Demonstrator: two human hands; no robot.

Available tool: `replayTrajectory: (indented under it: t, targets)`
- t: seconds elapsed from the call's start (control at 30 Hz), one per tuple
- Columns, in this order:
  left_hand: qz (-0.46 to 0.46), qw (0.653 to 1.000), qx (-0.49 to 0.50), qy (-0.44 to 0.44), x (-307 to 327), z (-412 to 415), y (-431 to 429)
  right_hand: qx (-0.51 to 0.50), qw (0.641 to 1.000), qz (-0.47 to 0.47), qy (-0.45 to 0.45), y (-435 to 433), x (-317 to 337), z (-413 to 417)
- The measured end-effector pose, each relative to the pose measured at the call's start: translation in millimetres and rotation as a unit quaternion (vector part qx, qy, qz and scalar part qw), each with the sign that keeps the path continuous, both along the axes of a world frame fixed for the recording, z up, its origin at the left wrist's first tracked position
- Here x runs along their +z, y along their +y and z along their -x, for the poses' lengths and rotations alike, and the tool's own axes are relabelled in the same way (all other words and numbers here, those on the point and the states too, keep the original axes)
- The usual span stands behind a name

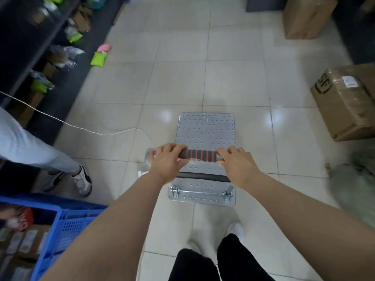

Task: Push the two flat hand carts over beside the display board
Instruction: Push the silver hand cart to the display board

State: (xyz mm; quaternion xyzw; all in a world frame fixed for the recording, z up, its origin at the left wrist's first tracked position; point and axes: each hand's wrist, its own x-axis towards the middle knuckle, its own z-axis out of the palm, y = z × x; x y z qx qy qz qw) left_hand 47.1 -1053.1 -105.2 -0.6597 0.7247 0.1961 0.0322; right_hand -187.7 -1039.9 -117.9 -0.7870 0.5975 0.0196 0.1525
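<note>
A flat hand cart with a grey perforated metal deck stands on the tiled floor straight ahead of me. Its handle bar has a black grip with red rings. My left hand grips the left end of the bar, fingers curled over it. My right hand grips the right end the same way. A second black bar shows just below the handle. Only this one cart is in view, and no display board is visible.
Dark shelving with bagged goods lines the left; green and pink packets lie on the floor. Another person's legs and a white cord are at left. A blue crate is near left; cardboard boxes stand at right.
</note>
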Motion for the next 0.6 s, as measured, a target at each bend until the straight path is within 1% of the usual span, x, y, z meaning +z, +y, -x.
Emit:
replayTrajectory:
  t: [0.17, 0.37, 0.43, 0.6]
  targets:
    - [-0.031, 0.999, 0.011, 0.031, 1, 3, -74, -0.033, 0.999, 0.015, -0.013, -63, -4, 1]
    - [-0.049, 0.998, -0.028, 0.011, -5, 8, -165, -0.097, 0.994, -0.049, -0.025, -149, 6, -4]
    - [-0.036, 0.998, -0.041, 0.011, -7, 9, -193, -0.109, 0.992, -0.060, -0.019, -175, 8, -4]
    - [-0.032, 0.998, -0.058, -0.001, -8, 10, -272, -0.129, 0.991, -0.032, -0.017, -245, 8, -12]
